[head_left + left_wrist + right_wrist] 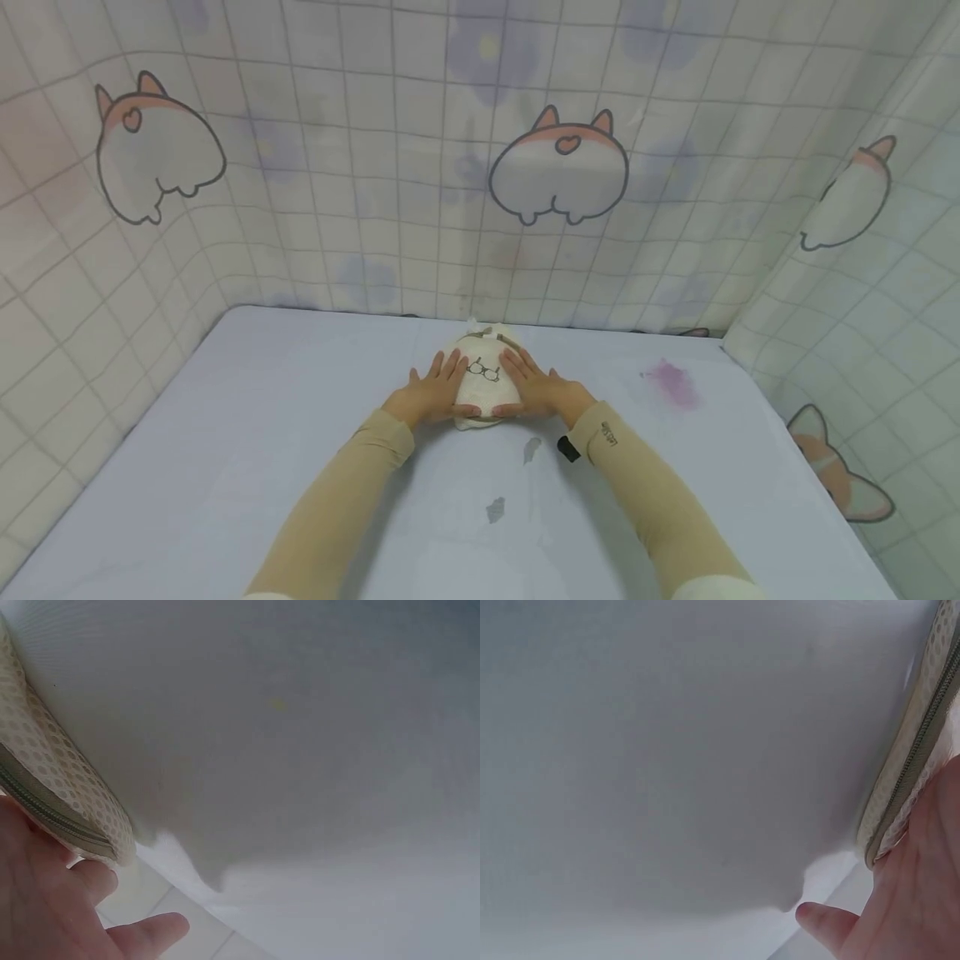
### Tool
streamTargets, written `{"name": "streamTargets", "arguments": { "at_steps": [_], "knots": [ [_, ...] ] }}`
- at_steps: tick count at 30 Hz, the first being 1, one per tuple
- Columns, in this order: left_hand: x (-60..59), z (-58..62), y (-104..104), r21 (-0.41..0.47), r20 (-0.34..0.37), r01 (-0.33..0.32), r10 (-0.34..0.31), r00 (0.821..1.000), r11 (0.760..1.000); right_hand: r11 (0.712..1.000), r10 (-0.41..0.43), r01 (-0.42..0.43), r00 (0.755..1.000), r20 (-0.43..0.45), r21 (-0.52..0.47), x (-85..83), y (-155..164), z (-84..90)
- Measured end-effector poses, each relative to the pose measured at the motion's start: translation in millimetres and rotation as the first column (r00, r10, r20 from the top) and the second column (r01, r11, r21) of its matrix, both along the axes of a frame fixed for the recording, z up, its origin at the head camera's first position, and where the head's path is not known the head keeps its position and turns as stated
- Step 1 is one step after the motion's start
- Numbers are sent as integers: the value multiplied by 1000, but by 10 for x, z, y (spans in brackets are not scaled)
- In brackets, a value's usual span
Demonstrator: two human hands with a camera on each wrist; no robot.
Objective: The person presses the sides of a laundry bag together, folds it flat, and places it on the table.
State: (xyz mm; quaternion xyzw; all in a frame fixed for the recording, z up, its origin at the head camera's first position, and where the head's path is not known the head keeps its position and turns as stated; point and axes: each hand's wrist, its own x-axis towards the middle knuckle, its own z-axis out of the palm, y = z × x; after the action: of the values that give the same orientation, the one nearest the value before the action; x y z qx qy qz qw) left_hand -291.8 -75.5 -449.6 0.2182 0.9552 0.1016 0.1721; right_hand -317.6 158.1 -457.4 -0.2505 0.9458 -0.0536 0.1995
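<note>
A small cream zipped mesh bag [486, 395] with a line drawing of glasses lies near the far edge of the table. My left hand [433, 393] rests on its left side, fingers straight and spread, thumb along the near edge. On the other side my right hand [542, 393] presses the bag the same way, the two thumbs pointing toward each other. In the left wrist view the mesh side [71, 776] and an olive zipper [56, 819] run beside the left fingers. The right wrist view shows the zipper [922, 742] closed along the bag's edge.
The white tabletop [247, 450] has grey patches [496, 510] and a pink stain [675, 383]. A small black object [567, 449] lies by the right sleeve. A checked curtain [420, 200] with animal drawings surrounds the back and sides.
</note>
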Motion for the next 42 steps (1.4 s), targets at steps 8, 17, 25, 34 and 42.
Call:
{"name": "streamTargets", "arguments": {
  "at_steps": [8, 17, 25, 34, 42],
  "knots": [
    [14, 65, 27, -6, 2, -13, 13, 1000, 1000, 1000, -17, 17, 1000, -13, 23, -9, -15, -36],
    [16, 39, 53, 17, 13, -14, 14, 1000, 1000, 1000, -23, 23, 1000, 9, 4, 60, 0, 67],
    [33, 57, 54, 19, 24, -30, 30, 999, 999, 1000, 0, 0, 1000, 11, -2, 64, -10, 87],
    [50, 44, 52, 11, 25, -32, 32, 999, 999, 1000, 0, 0, 1000, 2, -18, -23, 36, -111],
    [21, 27, 49, -26, 4, -28, 28, 1000, 999, 1000, -1, 1, 1000, 4, -13, 25, -2, 6]
  ]
}}
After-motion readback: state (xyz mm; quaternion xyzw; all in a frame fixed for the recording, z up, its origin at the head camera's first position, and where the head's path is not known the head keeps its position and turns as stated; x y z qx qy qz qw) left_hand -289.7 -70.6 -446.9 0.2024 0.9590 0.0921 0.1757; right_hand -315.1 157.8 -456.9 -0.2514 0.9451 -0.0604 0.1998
